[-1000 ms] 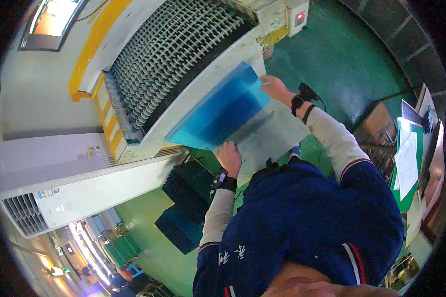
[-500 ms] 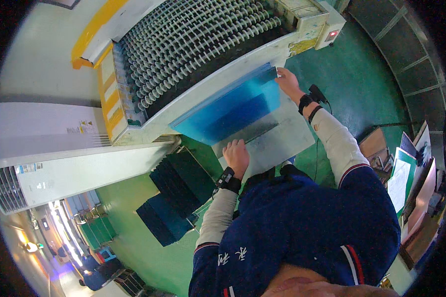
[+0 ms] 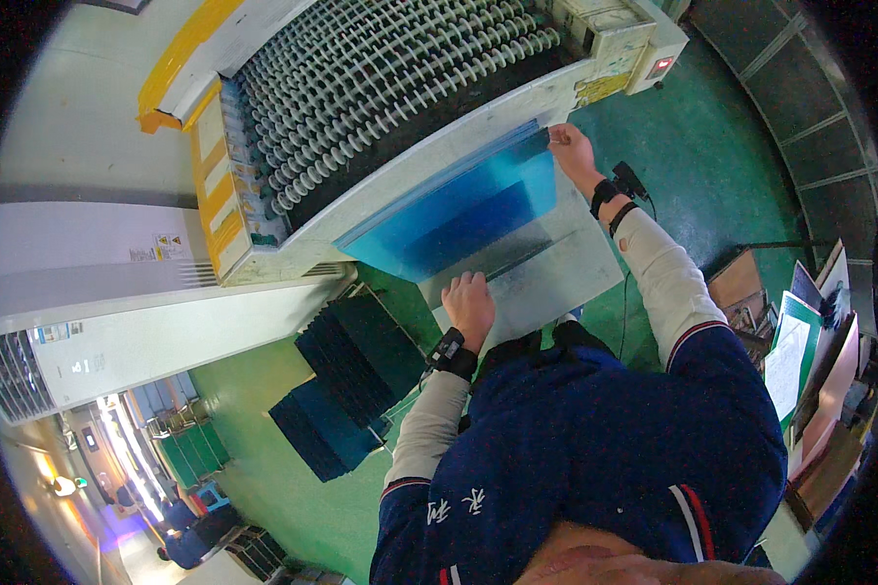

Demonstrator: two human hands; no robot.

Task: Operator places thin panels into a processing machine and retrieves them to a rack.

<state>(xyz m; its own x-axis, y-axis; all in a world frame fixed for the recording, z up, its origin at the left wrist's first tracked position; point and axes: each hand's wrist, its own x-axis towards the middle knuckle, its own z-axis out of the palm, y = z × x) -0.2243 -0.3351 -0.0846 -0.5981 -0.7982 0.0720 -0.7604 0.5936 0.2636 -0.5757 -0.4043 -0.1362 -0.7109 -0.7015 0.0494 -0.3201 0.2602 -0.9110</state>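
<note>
At the roller machine's (image 3: 400, 107) front | blue sheet (image 3: 458, 214) on grey board (image 3: 566, 268), long axis parallel to machine edge, ahead of both hands | right hand (image 3: 573, 156) nearer, fingers narrowed at far-right corner, hold unclear | left hand (image 3: 469, 304) curled at board edge, can't tell grip

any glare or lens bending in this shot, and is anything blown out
Head view: fisheye bending bows the front edge of the roller machine, and the corners go black; head view, lower left: the strip of light looks blown out; head view, centre: the blue sheet has a pale sheen beside a darker patch, shadow or reflection, I can't tell which.
</note>
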